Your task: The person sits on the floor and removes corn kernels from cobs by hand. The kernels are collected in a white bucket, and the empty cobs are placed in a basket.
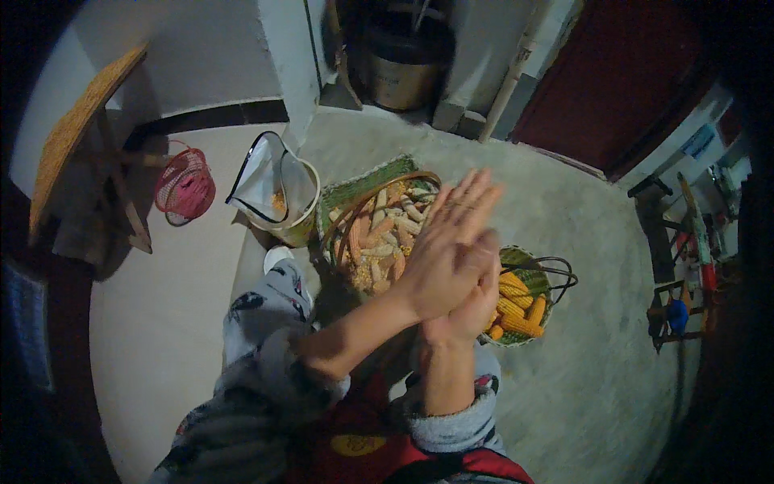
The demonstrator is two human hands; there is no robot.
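Note:
My left hand lies across my right hand, palms together, in front of my lap. Motion blurs the fingers, and whether anything small is between the palms is hidden. Beneath and beyond them stands a green woven basket with a brown handle, holding bare corn cobs and loose yellow kernels. Partly behind my right hand is a smaller round woven basket with dark handles, which holds several yellow ears of corn.
A bucket with a white lined bag holds some kernels at the left. Farther left are a pink mesh basket and a wooden stand under a tray of grain. A dark-topped metallic container stands behind; a small stool is at right.

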